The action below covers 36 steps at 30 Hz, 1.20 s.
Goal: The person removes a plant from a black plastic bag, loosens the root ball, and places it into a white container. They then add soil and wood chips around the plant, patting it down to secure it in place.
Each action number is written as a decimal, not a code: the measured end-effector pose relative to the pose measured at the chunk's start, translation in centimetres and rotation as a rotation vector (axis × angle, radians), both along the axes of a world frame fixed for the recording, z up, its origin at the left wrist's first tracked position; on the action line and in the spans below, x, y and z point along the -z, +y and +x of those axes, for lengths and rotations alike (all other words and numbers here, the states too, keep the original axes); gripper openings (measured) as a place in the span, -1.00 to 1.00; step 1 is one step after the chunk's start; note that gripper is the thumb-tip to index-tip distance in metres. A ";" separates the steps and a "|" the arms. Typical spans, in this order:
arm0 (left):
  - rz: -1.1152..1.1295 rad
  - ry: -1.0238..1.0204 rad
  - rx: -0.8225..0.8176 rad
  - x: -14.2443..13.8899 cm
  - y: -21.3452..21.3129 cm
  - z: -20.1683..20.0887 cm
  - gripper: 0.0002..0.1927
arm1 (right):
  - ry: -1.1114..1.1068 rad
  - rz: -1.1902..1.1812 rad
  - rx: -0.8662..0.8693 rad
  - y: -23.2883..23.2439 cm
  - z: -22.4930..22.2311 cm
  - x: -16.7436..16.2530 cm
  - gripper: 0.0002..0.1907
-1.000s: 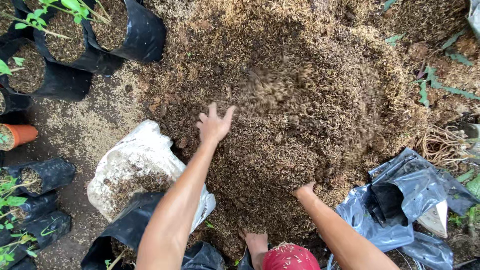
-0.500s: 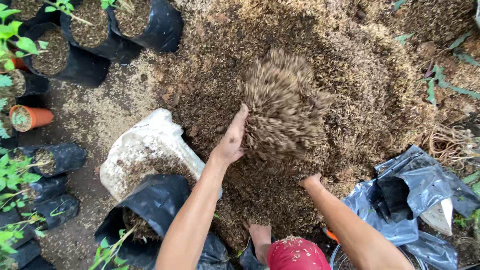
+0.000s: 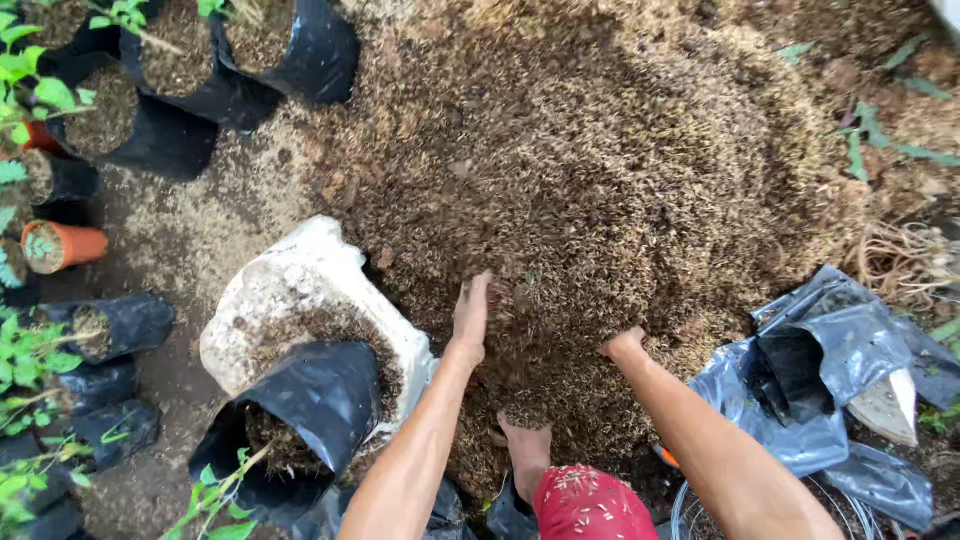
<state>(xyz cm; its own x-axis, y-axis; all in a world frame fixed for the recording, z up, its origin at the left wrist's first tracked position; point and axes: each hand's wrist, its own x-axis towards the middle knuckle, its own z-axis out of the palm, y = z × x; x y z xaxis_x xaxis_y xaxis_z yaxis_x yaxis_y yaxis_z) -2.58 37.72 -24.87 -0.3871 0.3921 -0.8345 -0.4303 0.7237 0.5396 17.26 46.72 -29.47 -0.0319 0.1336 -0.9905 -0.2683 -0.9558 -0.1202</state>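
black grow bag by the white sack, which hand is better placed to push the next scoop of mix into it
Left, probably. The left hand stands edge-on in the brown mix right beside the white sack and black grow bag. The right hand is buried on the far side, nearer the empty bags.

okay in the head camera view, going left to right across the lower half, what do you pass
Small orange pot → white sack → open black grow bag → left hand → right hand, both in the brown husk pile → crumpled empty black bags.
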 end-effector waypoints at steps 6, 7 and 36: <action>0.533 -0.836 -0.430 -1.0 -0.1 1.9 -0.15 | 0.156 0.074 -0.189 1.4 -3.7 -5.1 -0.27; 0.639 -0.844 -0.433 -1.5 -0.1 2.3 -0.19 | 0.178 0.085 -0.225 1.5 -4.2 -5.9 -0.27; 1.060 0.275 0.165 -23.2 2.4 3.8 -0.37 | 0.147 1.387 -0.836 0.8 -2.9 -34.1 -0.26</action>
<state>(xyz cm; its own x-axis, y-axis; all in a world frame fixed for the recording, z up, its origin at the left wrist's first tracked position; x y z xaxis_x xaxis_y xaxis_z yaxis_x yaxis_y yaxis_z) 1.18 40.10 -1.66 -0.3853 0.9208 0.0612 -0.1415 -0.1245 0.9821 14.36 47.54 4.68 -0.6284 0.7696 -0.1135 0.1553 -0.0189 -0.9877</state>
